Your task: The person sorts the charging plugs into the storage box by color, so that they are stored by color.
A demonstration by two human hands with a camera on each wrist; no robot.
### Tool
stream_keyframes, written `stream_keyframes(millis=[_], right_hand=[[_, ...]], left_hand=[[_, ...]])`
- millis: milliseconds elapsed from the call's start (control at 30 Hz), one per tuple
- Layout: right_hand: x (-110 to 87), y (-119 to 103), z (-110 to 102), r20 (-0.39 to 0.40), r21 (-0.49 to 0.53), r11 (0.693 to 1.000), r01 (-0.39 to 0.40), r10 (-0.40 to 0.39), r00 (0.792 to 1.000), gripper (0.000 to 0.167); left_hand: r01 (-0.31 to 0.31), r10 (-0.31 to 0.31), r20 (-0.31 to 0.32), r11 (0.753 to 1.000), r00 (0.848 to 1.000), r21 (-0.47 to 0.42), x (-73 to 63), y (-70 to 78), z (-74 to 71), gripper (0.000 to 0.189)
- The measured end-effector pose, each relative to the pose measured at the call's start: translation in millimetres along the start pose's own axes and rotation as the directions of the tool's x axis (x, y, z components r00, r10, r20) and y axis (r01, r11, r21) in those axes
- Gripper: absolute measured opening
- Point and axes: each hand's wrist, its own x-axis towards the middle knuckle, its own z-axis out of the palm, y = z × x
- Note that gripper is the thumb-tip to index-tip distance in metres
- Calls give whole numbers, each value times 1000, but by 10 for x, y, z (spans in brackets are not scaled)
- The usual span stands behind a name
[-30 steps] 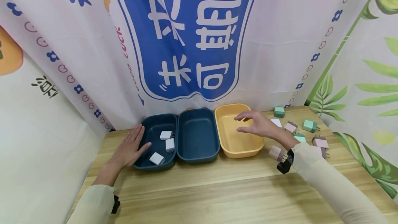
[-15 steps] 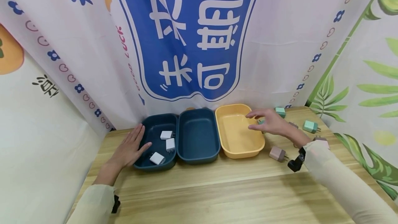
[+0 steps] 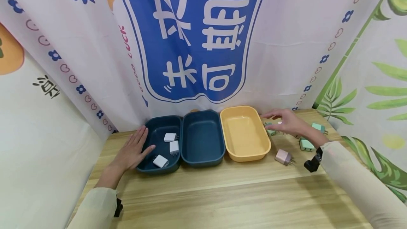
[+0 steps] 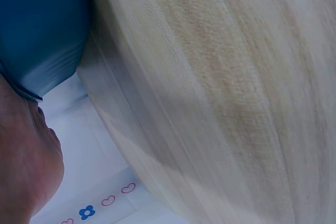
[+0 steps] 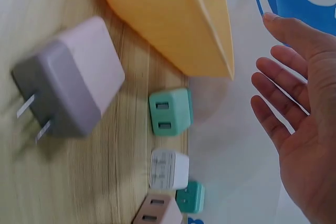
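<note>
Hovering right hand (image 3: pixel 290 123), fingers spread, holding nothing, just above green charger (image 5: pixel 170 112) beside yellow tray (image 3: pixel 245 135).

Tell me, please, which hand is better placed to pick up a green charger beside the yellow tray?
The right hand, probably: it hovers open above the green charger beside the yellow tray. The left hand rests on the far dark blue tray.

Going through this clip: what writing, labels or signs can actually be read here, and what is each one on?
"GOOD LUCK": small pink letters running up the backdrop curtain, beside the blue emblem; only partly clear.
Large white Chinese-style characters on the blue emblem: big, but stylised and apparently mirrored, so not reliably readable.
Black character on the left curtain panel: too tilted to read.
Chargers, trays: no readable marks.
</note>
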Motion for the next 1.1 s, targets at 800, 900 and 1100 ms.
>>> stream_keyframes(millis=[800, 900, 1100], right_hand=[[-151, 561, -189, 50, -59, 979, -197, 200, 979, 48], [-159, 615, -174, 54, -62, 976, -207, 211, 976, 48], [-172, 708, -140, 55, -89, 975, -202, 208, 977, 47]], left_hand=[[-5, 5, -3, 1000, 1000, -8, 19, -14, 1, 91], [-8, 8, 0, 1000, 1000, -17, 22, -13, -1, 91], [-4, 4, 5, 1000, 1000, -17, 14, -16, 8, 91]])
